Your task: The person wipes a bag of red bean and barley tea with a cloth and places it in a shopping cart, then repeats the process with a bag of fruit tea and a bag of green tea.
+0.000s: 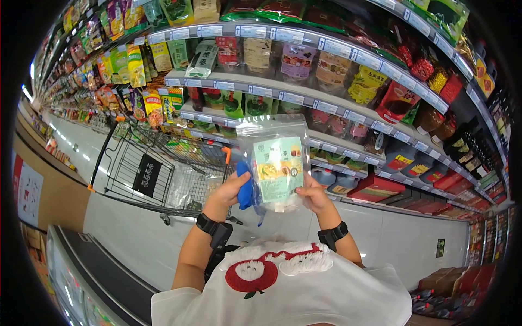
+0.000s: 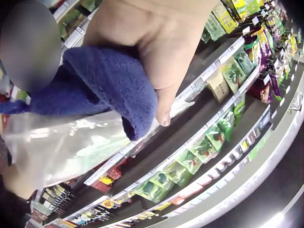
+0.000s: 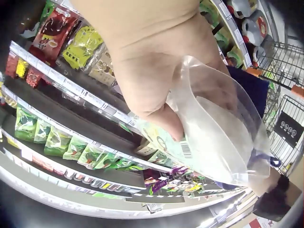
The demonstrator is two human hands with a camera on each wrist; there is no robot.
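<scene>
A clear zip pouch with a pale green label (image 1: 278,169) is held upright between both hands in front of the chest. The left hand (image 1: 225,191) grips a blue cloth (image 1: 244,187) against the pouch's left edge; in the left wrist view the cloth (image 2: 111,88) covers most of its fingers, with the thumb at the cloth's edge. On the other side, the right hand (image 1: 316,196) pinches the pouch's lower right edge, thumb on the front. The right wrist view shows that thumb on the pouch (image 3: 218,133) near a barcode, with the fingers behind the clear plastic.
A wire shopping cart (image 1: 147,175) stands at the left beyond the hands, with clear packaging inside. Shelves (image 1: 261,81) of bagged goods and bottles curve around the front and right. A dark-topped case (image 1: 103,277) is at the lower left, and red boxes (image 1: 454,280) are at the lower right.
</scene>
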